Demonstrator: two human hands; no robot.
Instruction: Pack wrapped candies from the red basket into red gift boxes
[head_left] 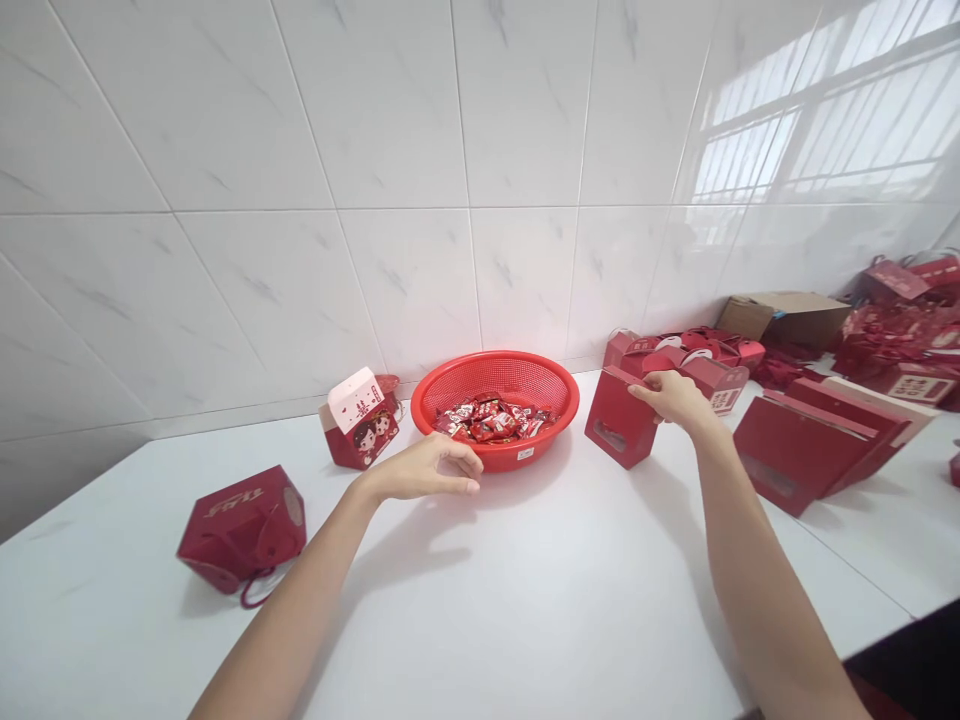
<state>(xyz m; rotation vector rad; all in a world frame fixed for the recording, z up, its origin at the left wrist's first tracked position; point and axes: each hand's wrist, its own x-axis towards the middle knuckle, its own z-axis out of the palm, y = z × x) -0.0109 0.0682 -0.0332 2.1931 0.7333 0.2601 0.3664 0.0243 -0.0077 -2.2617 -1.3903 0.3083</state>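
My right hand (673, 400) pinches the top edge of a small red gift box (619, 425) with a clear window low on its front. The box stands upright to the right of a red plastic basket (495, 358). Wrapped candies (495, 418) in red and white wrappers lie inside the basket. In front of the basket's left side, my left hand (431, 468) hovers with fingers slightly curled and apart, holding nothing. Left of the basket stands a pink and red candy box (361, 418) with cartoon faces.
At the left lies a dark red box (244, 525) with a cord handle. Larger flat red bags (802, 450) stand on the right. Behind them are several red boxes (686, 360), a brown cardboard box (784, 318) and a red pile (900, 330). A tiled wall (405, 200) closes the back.
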